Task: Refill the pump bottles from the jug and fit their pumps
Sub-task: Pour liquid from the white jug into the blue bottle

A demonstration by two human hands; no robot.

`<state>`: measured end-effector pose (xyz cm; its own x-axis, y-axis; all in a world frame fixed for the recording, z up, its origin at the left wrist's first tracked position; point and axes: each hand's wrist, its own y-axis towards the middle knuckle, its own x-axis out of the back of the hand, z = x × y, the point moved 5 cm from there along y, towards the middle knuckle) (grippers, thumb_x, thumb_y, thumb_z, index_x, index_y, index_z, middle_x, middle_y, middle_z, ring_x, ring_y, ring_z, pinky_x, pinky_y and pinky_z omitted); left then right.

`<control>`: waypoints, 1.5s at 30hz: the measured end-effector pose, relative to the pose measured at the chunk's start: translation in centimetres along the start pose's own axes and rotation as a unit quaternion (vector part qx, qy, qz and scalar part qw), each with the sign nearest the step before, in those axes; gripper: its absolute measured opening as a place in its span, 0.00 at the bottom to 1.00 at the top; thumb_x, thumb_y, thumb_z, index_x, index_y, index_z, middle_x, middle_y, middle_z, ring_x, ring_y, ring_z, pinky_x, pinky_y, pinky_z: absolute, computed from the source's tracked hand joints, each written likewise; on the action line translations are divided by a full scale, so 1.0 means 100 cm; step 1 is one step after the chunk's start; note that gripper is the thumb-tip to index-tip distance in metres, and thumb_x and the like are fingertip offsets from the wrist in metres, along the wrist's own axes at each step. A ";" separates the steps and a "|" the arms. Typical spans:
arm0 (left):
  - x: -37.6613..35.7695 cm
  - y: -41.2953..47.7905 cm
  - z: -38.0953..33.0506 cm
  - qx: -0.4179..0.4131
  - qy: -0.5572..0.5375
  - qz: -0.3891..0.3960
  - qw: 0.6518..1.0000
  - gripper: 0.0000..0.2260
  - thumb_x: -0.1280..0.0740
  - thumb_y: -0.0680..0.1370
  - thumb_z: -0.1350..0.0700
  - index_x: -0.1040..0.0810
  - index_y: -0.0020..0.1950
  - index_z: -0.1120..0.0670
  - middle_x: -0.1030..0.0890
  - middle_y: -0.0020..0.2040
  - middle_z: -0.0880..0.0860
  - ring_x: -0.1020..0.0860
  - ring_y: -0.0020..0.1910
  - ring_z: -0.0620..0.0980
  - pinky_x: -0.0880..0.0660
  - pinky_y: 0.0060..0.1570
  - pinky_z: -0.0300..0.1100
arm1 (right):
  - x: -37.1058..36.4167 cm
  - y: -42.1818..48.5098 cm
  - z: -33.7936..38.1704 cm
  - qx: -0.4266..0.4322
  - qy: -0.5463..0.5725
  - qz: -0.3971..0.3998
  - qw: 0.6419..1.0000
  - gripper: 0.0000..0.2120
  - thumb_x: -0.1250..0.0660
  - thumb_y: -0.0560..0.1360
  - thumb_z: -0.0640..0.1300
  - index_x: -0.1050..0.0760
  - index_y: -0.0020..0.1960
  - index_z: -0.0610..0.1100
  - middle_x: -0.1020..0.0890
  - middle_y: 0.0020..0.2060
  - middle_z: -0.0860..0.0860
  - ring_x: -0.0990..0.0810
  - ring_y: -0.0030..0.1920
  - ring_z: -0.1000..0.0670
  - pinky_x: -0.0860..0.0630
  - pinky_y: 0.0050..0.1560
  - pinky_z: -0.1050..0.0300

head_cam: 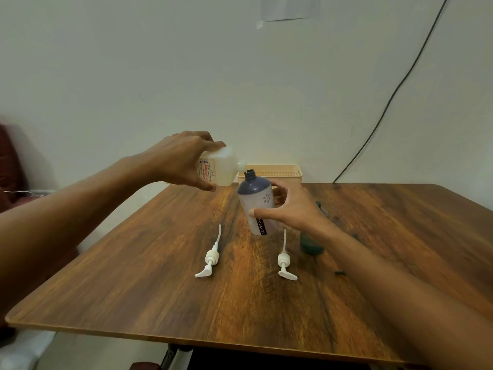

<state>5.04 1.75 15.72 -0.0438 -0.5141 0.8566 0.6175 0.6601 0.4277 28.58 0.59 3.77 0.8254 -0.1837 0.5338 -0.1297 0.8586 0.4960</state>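
My left hand (184,161) grips a translucent white jug (221,166) with a red-lettered label, tipped on its side with its spout just above the open neck of a bottle. That bottle (256,204) is white with a dark blue shoulder and a black label strip; my right hand (290,209) holds it above the table, tilted slightly left. Two white pumps lie flat on the wooden table (160,289): one (210,259) on the left, the other (284,261) on the right, tubes pointing away from me. A dark green bottle (310,243) stands partly hidden behind my right wrist.
A beige slatted basket (282,173) stands at the table's far edge against the wall. A black cable (386,108) runs down the wall at the right. A small dark object (340,272) lies on the table near my right forearm.
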 end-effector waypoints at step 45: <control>0.002 -0.004 -0.003 0.005 0.003 0.006 1.000 0.44 0.22 0.66 0.34 0.31 0.78 0.49 0.22 0.60 0.50 0.22 0.54 0.50 0.20 0.50 0.49 | -0.004 0.003 -0.009 0.007 0.018 0.000 1.000 0.39 0.17 0.66 0.61 0.25 0.73 0.54 0.17 0.62 0.54 0.19 0.55 0.59 0.22 0.48 0.66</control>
<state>5.00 1.21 15.67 -0.0318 -0.5099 0.8596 0.6098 0.6715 0.4209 28.68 1.33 3.06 0.8444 -0.1672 0.5090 -0.1367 0.8513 0.5065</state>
